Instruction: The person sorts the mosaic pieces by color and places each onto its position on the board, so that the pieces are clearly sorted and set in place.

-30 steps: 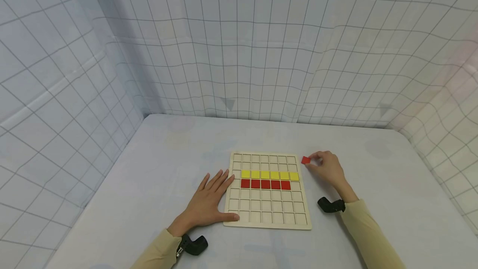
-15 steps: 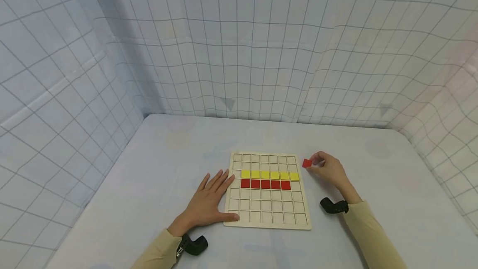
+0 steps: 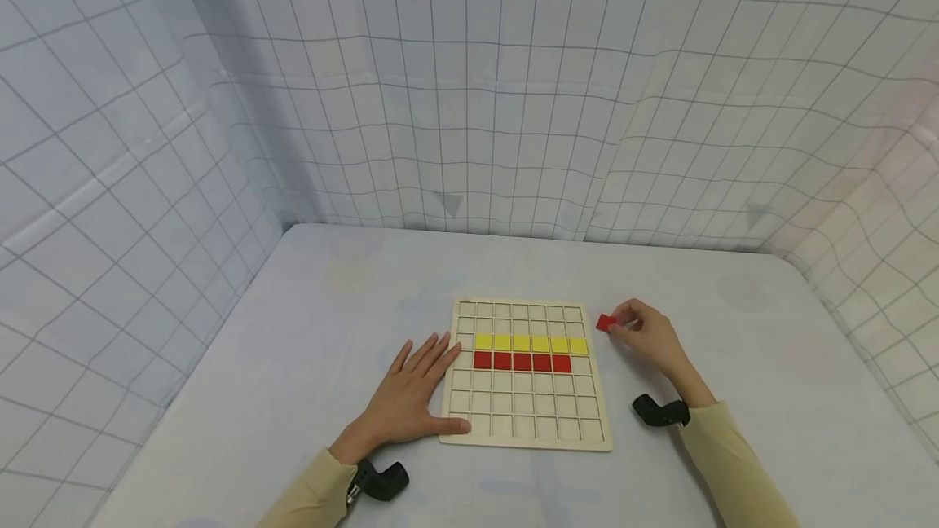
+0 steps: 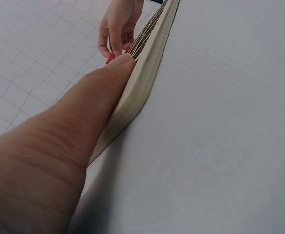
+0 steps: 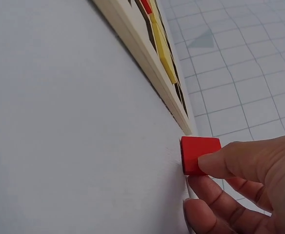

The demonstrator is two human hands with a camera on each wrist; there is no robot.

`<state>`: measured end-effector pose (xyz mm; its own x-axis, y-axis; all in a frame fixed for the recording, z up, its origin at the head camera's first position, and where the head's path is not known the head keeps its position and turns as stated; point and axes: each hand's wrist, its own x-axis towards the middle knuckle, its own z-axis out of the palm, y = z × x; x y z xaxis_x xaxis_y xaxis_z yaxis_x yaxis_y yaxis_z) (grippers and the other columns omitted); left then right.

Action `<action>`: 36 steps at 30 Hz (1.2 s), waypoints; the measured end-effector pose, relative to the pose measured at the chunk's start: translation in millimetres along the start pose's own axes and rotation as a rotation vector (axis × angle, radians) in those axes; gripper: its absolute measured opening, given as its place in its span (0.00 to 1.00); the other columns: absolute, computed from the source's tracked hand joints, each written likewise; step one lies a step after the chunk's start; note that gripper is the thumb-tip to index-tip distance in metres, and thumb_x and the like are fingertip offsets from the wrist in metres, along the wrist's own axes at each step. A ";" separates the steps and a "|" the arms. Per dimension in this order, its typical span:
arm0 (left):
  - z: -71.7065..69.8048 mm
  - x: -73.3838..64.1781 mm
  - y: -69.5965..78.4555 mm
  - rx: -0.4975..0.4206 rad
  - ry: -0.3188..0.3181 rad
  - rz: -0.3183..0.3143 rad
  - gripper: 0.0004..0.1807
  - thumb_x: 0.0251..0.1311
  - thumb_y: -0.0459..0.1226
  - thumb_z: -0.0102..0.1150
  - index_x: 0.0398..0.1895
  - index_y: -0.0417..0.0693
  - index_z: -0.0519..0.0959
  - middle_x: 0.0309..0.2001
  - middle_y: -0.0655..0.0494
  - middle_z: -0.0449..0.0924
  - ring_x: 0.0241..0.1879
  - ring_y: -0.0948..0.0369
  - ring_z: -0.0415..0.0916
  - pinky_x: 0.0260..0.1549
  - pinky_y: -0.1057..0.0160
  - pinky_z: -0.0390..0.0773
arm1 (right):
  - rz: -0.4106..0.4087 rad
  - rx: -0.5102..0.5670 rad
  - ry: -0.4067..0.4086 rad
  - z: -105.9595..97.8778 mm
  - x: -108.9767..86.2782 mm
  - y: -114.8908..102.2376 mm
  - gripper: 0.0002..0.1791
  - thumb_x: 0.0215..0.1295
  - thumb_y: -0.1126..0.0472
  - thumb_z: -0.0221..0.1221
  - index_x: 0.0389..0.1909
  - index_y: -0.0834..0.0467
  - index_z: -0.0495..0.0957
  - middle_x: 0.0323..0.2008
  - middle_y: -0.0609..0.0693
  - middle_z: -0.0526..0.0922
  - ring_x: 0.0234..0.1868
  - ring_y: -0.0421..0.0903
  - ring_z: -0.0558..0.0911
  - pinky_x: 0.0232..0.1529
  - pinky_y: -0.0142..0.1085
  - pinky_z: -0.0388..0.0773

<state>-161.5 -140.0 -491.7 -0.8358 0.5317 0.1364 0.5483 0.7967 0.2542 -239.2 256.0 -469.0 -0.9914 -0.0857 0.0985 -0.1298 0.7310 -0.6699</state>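
A pale wooden grid board (image 3: 524, 447) lies on the table, with a row of yellow square tiles (image 3: 521, 343) above a shorter row of red square tiles (image 3: 522, 362) in its cells. My left hand (image 3: 407, 398) is spread flat at the board's left side, its thumb resting on the lower left corner and the index fingertip at the left rim. Off the board's upper right side, my right hand (image 3: 645, 336) pinches one red tile (image 5: 193, 155) between thumb and fingers. In the left wrist view, my left thumb (image 4: 93, 92) lies along the board's edge.
The table (image 3: 352, 283) is covered in a pale cloth. Behind and beside it hang white curtains (image 3: 484, 104) with a dark grid pattern. Black wrist devices (image 3: 385, 481) sit on both wrists, below beige sleeves.
My right hand has shifted slightly right and toward me with the red tile, which shows less beyond the fingertips. My left hand and the board have stayed put.
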 end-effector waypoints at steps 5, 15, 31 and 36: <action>-0.4 0.0 0.1 0.000 0.000 0.001 0.60 0.45 0.76 0.46 0.76 0.51 0.48 0.75 0.53 0.42 0.73 0.56 0.37 0.67 0.48 0.34 | -0.002 0.022 0.000 0.5 -4.1 0.5 0.07 0.60 0.64 0.62 0.36 0.61 0.75 0.32 0.51 0.79 0.31 0.48 0.73 0.27 0.36 0.70; -0.5 -0.1 0.5 -0.001 0.005 0.006 0.60 0.45 0.76 0.47 0.76 0.51 0.49 0.75 0.53 0.43 0.73 0.55 0.37 0.67 0.48 0.34 | 0.017 0.056 -0.013 -0.9 -12.2 -3.2 0.07 0.60 0.65 0.62 0.37 0.62 0.75 0.32 0.51 0.79 0.28 0.47 0.73 0.24 0.33 0.71; 1.3 0.5 -0.5 -0.008 0.019 0.009 0.60 0.45 0.76 0.48 0.75 0.49 0.51 0.74 0.51 0.44 0.73 0.54 0.38 0.67 0.47 0.35 | 0.002 0.145 -0.057 0.3 -28.9 -13.8 0.08 0.60 0.65 0.64 0.39 0.61 0.78 0.32 0.50 0.79 0.26 0.47 0.75 0.22 0.32 0.72; 1.6 0.6 -0.5 -0.006 0.008 0.000 0.60 0.45 0.76 0.46 0.75 0.50 0.50 0.75 0.53 0.43 0.73 0.56 0.37 0.67 0.48 0.34 | -0.021 0.167 -0.126 4.2 -33.0 -15.1 0.07 0.58 0.64 0.65 0.37 0.59 0.79 0.31 0.49 0.80 0.25 0.46 0.74 0.21 0.32 0.70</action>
<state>-162.2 -139.6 -493.3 -0.8362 0.5290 0.1444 0.5479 0.7951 0.2601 -204.6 245.0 -465.2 -0.9812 -0.1911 0.0278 -0.1403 0.6064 -0.7827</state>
